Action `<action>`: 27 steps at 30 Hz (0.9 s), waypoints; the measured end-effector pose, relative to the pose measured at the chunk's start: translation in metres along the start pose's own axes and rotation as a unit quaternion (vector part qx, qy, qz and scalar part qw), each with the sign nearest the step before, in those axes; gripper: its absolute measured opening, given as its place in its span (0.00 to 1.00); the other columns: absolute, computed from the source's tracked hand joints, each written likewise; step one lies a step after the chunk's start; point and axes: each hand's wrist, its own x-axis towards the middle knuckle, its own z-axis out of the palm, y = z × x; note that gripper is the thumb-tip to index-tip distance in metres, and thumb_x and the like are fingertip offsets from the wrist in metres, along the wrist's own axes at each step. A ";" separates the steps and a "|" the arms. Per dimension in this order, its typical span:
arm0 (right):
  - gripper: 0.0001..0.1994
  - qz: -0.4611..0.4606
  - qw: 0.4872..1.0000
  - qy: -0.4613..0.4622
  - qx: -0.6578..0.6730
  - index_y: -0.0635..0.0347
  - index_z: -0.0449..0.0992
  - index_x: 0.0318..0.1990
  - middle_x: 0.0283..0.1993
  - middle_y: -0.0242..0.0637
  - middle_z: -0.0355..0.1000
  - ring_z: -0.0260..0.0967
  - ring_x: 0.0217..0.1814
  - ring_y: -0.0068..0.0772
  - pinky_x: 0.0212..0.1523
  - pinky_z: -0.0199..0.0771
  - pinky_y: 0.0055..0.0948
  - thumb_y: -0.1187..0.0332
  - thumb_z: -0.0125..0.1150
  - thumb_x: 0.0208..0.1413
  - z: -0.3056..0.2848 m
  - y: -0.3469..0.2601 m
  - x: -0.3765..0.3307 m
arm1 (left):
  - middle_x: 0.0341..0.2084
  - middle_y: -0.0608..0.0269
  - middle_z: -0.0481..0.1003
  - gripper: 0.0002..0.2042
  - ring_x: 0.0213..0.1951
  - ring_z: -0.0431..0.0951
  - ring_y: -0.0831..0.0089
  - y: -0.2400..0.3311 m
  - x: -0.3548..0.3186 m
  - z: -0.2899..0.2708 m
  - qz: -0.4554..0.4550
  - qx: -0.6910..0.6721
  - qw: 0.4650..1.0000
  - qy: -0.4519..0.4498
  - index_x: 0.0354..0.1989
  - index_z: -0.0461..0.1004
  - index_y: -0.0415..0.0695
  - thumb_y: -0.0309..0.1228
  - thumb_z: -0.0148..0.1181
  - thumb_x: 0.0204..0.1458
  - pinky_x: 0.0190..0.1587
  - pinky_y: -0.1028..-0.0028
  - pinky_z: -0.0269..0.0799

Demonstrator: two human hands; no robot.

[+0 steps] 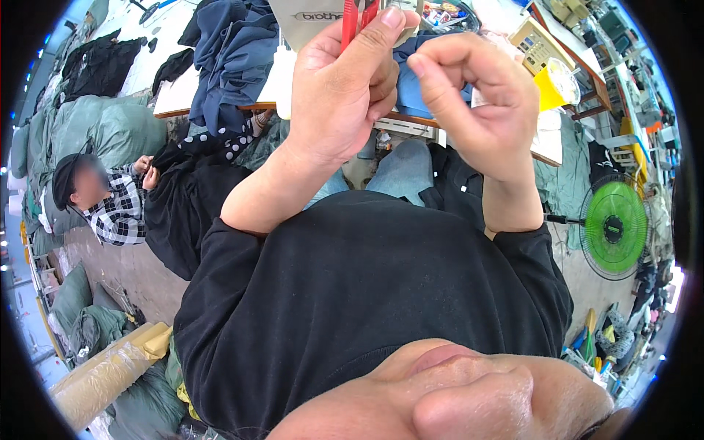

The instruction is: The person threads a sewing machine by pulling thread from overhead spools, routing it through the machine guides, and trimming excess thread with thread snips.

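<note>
Up near the top of the head view, both of the person's hands are raised in front of the chest, close together and just short of touching. The left hand (341,95) is closed around a red-handled tool (358,20), most likely small snips or a cutter, whose red shafts stick up past the thumb while its working end is cut off by the upper edge. The right hand (477,95) is curled with thumb and forefinger pinched narrowly together, as if on a thread or some tiny scrap; whatever sits between the fingertips is too small to make out, so I cannot tell whether it holds anything. Behind the hands lies a sewing table (220,110) heaped with dark blue cloth (227,59), with the pale body of a sewing machine (304,22) just beside the tool. Off to the left a second person in a checked shirt (121,209) sits low among black fabric (183,213), well apart from these hands; a green fan (614,226) stands at the right, and a yellow cup (554,84) rests on the table's far end. Judging by the pose, the step in hand looks like fine trimming or thread handling, tool ready in one hand and the pinch presenting the piece. Any cut would call for bringing blade and pinch together steadily, keeping the fingertips clear of the edge.
</note>
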 end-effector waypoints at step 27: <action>0.05 0.037 0.983 0.166 0.072 0.72 0.79 0.42 0.30 0.30 0.73 0.61 0.23 0.11 0.25 0.56 0.13 0.77 0.61 0.65 -0.020 0.018 0.001 | 0.16 0.75 0.64 0.13 0.17 0.58 0.87 -0.019 0.002 -0.023 0.161 0.145 0.976 -0.008 0.45 0.78 0.32 0.32 0.54 0.70 0.20 0.80 0.55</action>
